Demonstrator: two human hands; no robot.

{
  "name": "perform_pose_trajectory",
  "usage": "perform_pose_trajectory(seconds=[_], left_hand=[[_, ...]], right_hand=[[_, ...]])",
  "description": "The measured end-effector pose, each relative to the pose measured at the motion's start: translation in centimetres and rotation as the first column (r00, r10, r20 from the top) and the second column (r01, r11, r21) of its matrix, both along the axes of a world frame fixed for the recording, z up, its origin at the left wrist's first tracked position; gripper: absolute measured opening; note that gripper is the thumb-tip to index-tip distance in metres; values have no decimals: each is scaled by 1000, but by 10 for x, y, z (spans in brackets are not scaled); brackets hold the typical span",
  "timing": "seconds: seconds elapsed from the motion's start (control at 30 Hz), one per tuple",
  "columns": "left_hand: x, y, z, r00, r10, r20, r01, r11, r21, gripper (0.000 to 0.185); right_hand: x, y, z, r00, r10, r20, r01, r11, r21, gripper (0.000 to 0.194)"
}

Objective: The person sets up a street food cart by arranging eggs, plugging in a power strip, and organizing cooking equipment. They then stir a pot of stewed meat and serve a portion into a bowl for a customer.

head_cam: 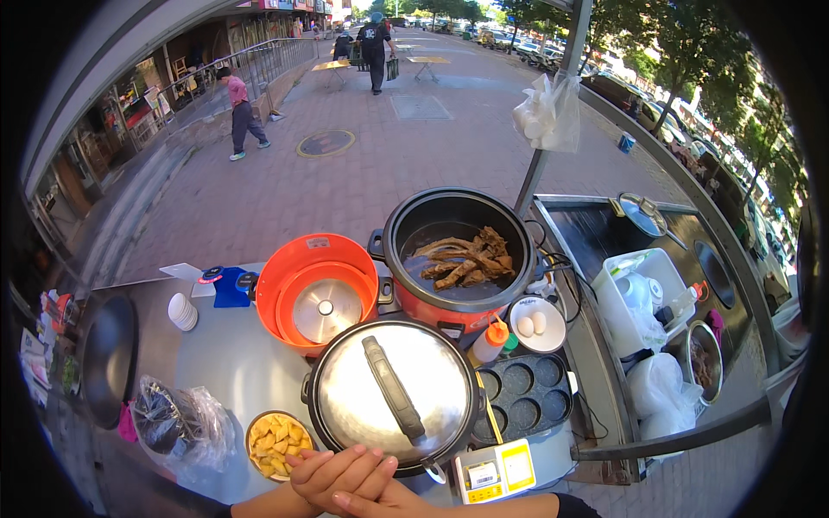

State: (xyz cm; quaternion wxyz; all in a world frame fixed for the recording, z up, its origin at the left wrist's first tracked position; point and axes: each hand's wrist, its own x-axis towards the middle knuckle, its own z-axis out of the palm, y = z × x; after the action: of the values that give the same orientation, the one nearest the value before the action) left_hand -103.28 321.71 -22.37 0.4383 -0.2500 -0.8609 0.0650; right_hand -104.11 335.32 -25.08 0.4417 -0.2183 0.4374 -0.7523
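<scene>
My left hand point(338, 476) and my right hand point(396, 497) are clasped together at the bottom centre, holding no object. They are over the near rim of a large cooker covered by a steel lid point(350, 395) with a black handle. Left of them is a bowl of yellow, chunky food pieces point(277, 443). To the right lies a white and yellow electronic device point(497, 471). Behind the lid, a red-orange pot point(272, 294) shows a metal bottom, and a bigger open cooker point(392, 226) contains dark liquid with brown meaty bones point(467, 259).
Chopsticks point(490, 408) lie beside a dark moulded pan point(521, 414). Squeeze bottles point(489, 343) and a bowl with two eggs point(532, 324) stand behind it. A plastic bag point(184, 421) lies left. A metal post point(550, 103), carrying a hanging bag point(549, 113), rises beyond. People walk outside.
</scene>
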Motion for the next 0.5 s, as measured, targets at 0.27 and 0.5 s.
perform_pose_trajectory(seconds=[0.27,0.5], left_hand=[[117,-122,-23,990,115,85,-142,738,659,45],[183,-147,-69,766,-587,-261,-389,-747,539,64]], right_hand=[[72,-69,61,921,90,-380,-142,984,-112,31],[127,-148,22,303,-351,-886,-248,869,-429,45]])
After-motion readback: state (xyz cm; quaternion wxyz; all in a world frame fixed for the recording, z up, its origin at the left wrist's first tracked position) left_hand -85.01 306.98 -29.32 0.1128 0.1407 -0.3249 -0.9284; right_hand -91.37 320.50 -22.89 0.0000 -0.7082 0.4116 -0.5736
